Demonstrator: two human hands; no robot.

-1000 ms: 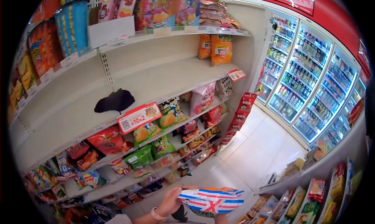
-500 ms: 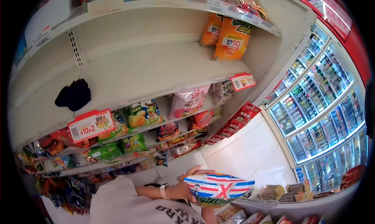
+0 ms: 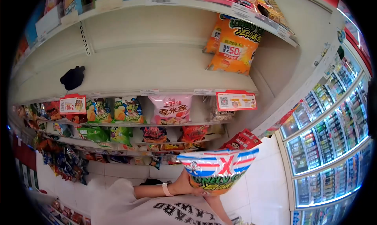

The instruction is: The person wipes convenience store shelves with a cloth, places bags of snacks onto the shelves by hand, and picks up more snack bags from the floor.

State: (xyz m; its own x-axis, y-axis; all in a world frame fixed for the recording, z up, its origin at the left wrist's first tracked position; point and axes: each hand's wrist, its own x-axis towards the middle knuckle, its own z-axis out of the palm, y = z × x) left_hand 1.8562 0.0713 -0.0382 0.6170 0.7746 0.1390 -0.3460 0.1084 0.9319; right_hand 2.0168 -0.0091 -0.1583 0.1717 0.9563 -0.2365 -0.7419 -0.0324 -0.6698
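Observation:
A crisp bag (image 3: 220, 166), white with blue and red stripes, a red X and green lettering, is held upright in front of my chest. My left hand (image 3: 181, 184), with a pink band on its wrist, closes on the bag's lower left side; its fingertips are hidden behind the bag. My right hand (image 3: 204, 193) is at the bag's bottom edge, its forearm coming up from below, and most of its fingers are out of sight. Beyond the bag, orange snack bags (image 3: 235, 48) stand at the right end of the upper shelf.
A dark cloth-like object (image 3: 73, 78) is on the upper shelf (image 3: 145, 68) at left. Lower shelves hold a pink snack bag (image 3: 170, 109) and green snack bags (image 3: 129, 110). Red packets (image 3: 241, 140) hang at the shelf end. Lit drinks fridges (image 3: 326, 131) stand on the right.
The crisp bag has been raised and tipped more upright, so its front lettering shows. My view has turned, bringing the shelves more level and the orange bags closer.

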